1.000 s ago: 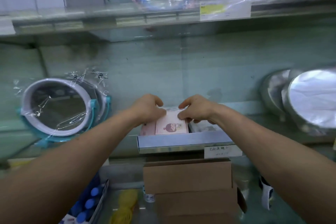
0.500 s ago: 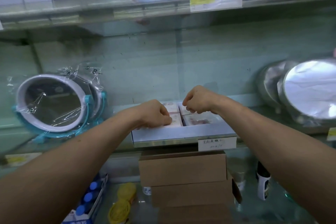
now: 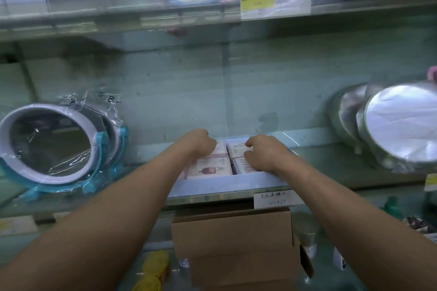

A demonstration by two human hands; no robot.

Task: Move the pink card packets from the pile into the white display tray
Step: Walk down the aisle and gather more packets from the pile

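The white display tray (image 3: 227, 185) sits at the front edge of the glass shelf. Pink card packets (image 3: 210, 168) lie flat inside it in two rows, the near-left one showing a small cartoon figure. My left hand (image 3: 201, 144) reaches over the left side, its curled fingers gripping the back-left packet (image 3: 221, 149). On the right side, my right hand (image 3: 264, 155) has its fingers curled down over the right-hand packets (image 3: 236, 149). Both palms hide parts of the packets beneath them. No loose pile is in view.
A bagged round mirror on a teal stand (image 3: 49, 144) stands left of the tray, and silver round mirrors (image 3: 402, 125) stand to the right. A handwritten label (image 3: 274, 198) hangs under the tray. Brown cardboard boxes (image 3: 234, 234) are stacked below the shelf.
A packet held upright by both hands a second ago now lies flat in the tray. My right hand, lifted half a second ago, has come down onto the right-hand packets.
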